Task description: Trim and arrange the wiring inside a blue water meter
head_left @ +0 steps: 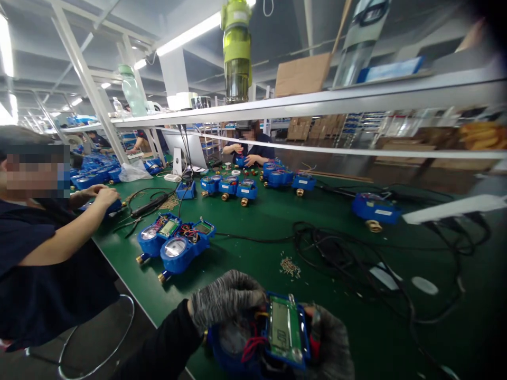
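Grey knit gloves on both of the wearer's hands, low over the green bench [245, 256]. Blue meter [222, 351] between them at the near edge, its body partly in shadow. Left hand [227, 295] arches over from the upper left, fingertips by the top corner of the display unit [283, 330]; right hand [332, 343] curls along the opposite side. Hands apart, one to each flank — likely to steady the unit from both sides. Whether either is clamped tight, cannot tell: fingertips partly hidden, something red showing by the right palm.

Display tilted up toward the wearer, which would leave its screen readable. Red wires [253, 347] lie at its left edge, over the meter; probably these leads keep the two parts close.

Two similar meters [175, 248] side by side farther left, brass ends toward the bench edge. Loose heap of small pieces [290, 267], perhaps screws, beyond the hands — handy for picking, I'd judge. Black cables [335, 250] coil to the right. Overhead shelf [293, 104] carries bottles, presumably to spare bench space.
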### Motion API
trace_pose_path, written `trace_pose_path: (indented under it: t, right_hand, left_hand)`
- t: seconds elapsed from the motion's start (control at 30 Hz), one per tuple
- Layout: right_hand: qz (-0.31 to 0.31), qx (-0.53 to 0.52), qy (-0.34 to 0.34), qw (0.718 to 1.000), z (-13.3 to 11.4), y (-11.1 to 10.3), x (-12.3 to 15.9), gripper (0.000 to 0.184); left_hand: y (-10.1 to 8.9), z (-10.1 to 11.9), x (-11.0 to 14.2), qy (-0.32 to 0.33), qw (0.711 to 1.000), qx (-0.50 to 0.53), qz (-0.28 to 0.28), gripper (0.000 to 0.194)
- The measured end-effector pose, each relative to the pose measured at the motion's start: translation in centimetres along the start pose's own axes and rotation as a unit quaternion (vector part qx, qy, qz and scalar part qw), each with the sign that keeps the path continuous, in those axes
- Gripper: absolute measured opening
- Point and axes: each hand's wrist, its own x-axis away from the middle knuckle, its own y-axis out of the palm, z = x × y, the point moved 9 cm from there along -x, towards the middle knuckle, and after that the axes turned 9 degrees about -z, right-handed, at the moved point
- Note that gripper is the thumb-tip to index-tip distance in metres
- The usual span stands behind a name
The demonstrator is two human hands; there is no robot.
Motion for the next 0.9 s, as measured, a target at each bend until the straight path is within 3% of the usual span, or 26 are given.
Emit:
trace_pose_path:
  t: [0.2, 0.33, 0.47, 0.67, 0.8, 0.9]
  right_hand:
    - [-0.007, 0.009, -0.085, 0.996, -2.4, 1.0, -0.1, 0.052]
    - [-0.008, 0.020, -0.089, 0.996, -3.8, 1.3, -0.6, 0.043]
    - [0.015, -0.012, -0.064, 0.998, -3.8, 0.9, -0.6, 0.041]
    - [-0.006, -0.002, -0.053, 0.999, -3.3, 1.7, 0.1, 0.047]
    - [-0.046, -0.006, -0.081, 0.996, -3.0, 1.7, 0.1, 0.061]
    - [-0.047, -0.034, -0.087, 0.994, -3.0, 1.6, -0.1, 0.060]
  left_hand:
    - [-0.1, 0.6, 0.3, -0.003, 0.999, -0.034, -0.037, 0.034]
    - [0.1, 0.7, 0.6, -0.016, 0.998, -0.044, -0.042, 0.037]
    - [0.1, 0.6, 0.5, -0.025, 0.997, -0.036, -0.057, 0.037]
    - [0.2, 0.8, 0.1, -0.060, 0.993, -0.008, -0.103, 0.035]
    - [0.9, 0.6, -0.1, -0.092, 0.987, 0.008, -0.128, 0.031]
    - [1.0, 0.2, -0.3, -0.112, 0.986, 0.036, -0.118, 0.034]
